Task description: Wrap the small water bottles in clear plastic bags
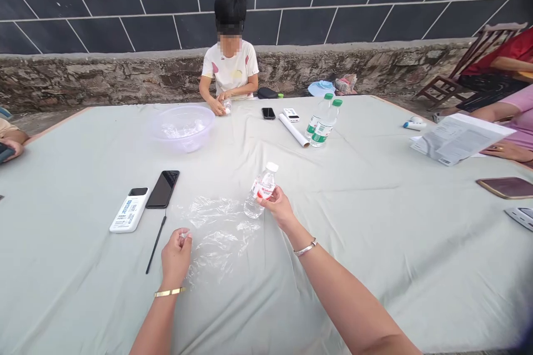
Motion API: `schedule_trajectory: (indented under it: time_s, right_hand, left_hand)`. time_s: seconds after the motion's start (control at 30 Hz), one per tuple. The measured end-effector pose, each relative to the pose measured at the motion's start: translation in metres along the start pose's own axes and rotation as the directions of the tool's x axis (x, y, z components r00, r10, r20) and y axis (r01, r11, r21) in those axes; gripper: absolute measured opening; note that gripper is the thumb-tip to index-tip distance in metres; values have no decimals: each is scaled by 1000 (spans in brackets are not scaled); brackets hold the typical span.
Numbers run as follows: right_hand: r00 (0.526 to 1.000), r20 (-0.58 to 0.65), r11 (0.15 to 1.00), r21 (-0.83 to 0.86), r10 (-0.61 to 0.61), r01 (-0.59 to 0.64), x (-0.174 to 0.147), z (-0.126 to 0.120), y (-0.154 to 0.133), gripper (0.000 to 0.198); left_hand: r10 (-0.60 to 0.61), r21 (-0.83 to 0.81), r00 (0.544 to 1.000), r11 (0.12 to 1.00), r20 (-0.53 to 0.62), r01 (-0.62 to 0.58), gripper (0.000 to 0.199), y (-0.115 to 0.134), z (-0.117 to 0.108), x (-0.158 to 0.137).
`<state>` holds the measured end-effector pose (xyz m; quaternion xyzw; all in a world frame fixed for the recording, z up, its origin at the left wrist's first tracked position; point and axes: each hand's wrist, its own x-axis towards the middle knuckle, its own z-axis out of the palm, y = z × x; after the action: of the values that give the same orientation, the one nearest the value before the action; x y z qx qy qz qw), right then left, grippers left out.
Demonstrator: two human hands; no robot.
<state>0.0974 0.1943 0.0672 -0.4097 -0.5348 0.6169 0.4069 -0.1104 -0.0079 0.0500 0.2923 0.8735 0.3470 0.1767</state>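
In my right hand (280,208) is a small clear water bottle (259,197) with a white cap and a red-and-white label. It tilts slightly, its base at or just above the table; I cannot tell which. A crinkled sheet of clear plastic film (220,238) lies flat beneath and to the left of the bottle. My left hand (177,255) is closed at the film's left edge, pinching a bit of clear plastic between thumb and fingers.
Left of my hands lie a black phone (163,188) with a strap and a white power bank (130,211). Farther back stand a translucent basin (183,126), a white roll (293,130) and two green-capped bottles (322,125). Across the table (366,266), a person (230,69) handles a small bottle.
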Motion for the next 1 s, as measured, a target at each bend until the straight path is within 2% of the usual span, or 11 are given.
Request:
schedule_trajectory:
  time_s: [0.13, 0.27, 0.37, 0.53, 0.6, 0.77, 0.83, 0.9, 0.93, 0.97, 1.0]
  right_hand:
    - [978, -93, 963, -214, -188, 165, -7, 5, 18, 70]
    - [946, -109, 910, -327, -305, 256, -14, 8, 31, 71]
    - [930, -140, 896, -348, -339, 274, -8, 7, 33, 70]
    - [898, -193, 848, -451, -396, 278, 14, 3, 34, 69]
    - [889, -185, 826, -484, -418, 287, 21, 1, 36, 69]
    - [885, -142, 755, -591, -443, 283, 19, -1, 26, 76]
    - [864, -147, 716, -635, -482, 291, 2, 3, 10, 77]
    - [859, -68, 710, -598, -508, 372, -22, 11, -11, 73]
    - [871, 62, 727, -523, -488, 445, -35, 18, -22, 71]
    - [857, 298, 755, -407, -421, 513, -48, 25, -32, 74]
    - [776, 541, 801, -281, -323, 529, -58, 33, -40, 79]
  left_hand:
    - [123, 21, 992, 992, 28, -123, 71, 10, -3, -7]
    - [147, 108, 978, 981, 147, -164, 57, 5, -25, 0]
    - [94, 246, 965, 957, 247, -156, 48, -1, -41, 8]
    - [-15, 398, 923, 905, 384, -150, 55, -6, -56, 13]
    - [-32, 496, 908, 846, 417, -197, 54, -8, -60, 13]
    - [6, 715, 890, 592, 456, -370, 20, 7, -61, 11]
    - [38, 669, 838, 583, 545, -461, 22, 29, -58, 3]
    - [113, 488, 722, 666, 682, -565, 24, 60, -57, -9]
    - [159, 335, 628, 734, 762, -591, 24, 77, -58, -15]
    - [190, 161, 518, 814, 834, -559, 22, 93, -60, -20]
    - [213, -1, 416, 891, 884, -455, 20, 107, -63, -24]
